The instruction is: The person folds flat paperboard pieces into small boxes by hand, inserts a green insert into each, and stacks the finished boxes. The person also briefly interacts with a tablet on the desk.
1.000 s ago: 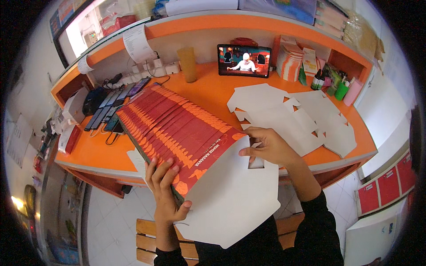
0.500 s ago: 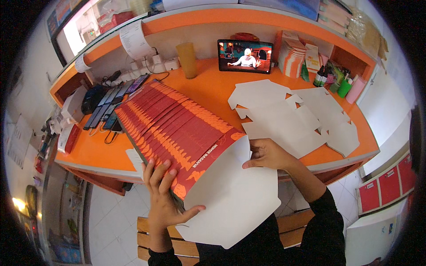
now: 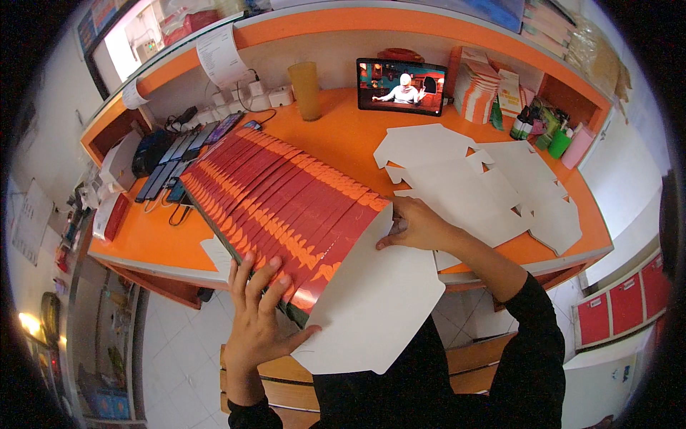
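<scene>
A long stack of red-and-orange printed cardboard boxes (image 3: 286, 196), nested in overlapping rows, lies slanting over the desk's front edge. From its near end, a white cardboard flap (image 3: 375, 300) spreads down over my lap. My left hand (image 3: 261, 318) grips the nearest box at its lower left corner, fingers on the red printed side and thumb against the white. My right hand (image 3: 418, 229) pinches the same box's upper right edge between thumb and fingers. Unfolded white cardboard blanks (image 3: 457, 189) with notched edges lie flat on the desk beyond my right hand.
A tablet (image 3: 400, 86) playing a video stands at the back of the orange desk (image 3: 321, 136), beside a yellow cup (image 3: 305, 91). Several phones (image 3: 171, 161) with cables lie at left. Folded paper packets (image 3: 477, 89) and a green container (image 3: 559, 143) stand at right. A wooden bench (image 3: 289, 390) is below.
The nearest box has slid up and left against the stack, and its white flap has drawn back slightly from my lap. Both hands moved with it, keeping their grip.
</scene>
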A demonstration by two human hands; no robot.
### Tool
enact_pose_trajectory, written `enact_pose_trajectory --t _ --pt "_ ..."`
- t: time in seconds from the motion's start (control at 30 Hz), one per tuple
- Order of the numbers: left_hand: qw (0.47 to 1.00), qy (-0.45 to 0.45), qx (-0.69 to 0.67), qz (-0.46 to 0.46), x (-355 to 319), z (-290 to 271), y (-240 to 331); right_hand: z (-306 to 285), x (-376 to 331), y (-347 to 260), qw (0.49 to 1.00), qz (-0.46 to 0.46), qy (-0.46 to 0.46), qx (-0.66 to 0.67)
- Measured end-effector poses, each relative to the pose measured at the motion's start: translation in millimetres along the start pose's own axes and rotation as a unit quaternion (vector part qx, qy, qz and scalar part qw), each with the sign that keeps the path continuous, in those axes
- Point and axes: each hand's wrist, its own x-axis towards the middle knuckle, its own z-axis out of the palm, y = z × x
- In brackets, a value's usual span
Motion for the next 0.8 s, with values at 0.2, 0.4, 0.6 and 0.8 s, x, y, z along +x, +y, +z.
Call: enact_pose_trajectory --t 0.2,0.4,0.6,0.8 --pt "0.994 0.104 0.020 -0.017 6 6 5 -18 5 12 0.951 -0.240 0.099 0.169" --pt "0.991 0.126 0.040 0.002 7 9 4 -17 9 3 0.935 -0.309 0.130 0.119" --pt "0.991 0.130 0.034 0.000 6 11 4 -15 10 3 0.936 -0.284 0.148 0.143" --pt "0.991 0.132 0.011 -0.028 8 10 9 -23 -20 -9 0.960 -0.155 0.169 0.161"
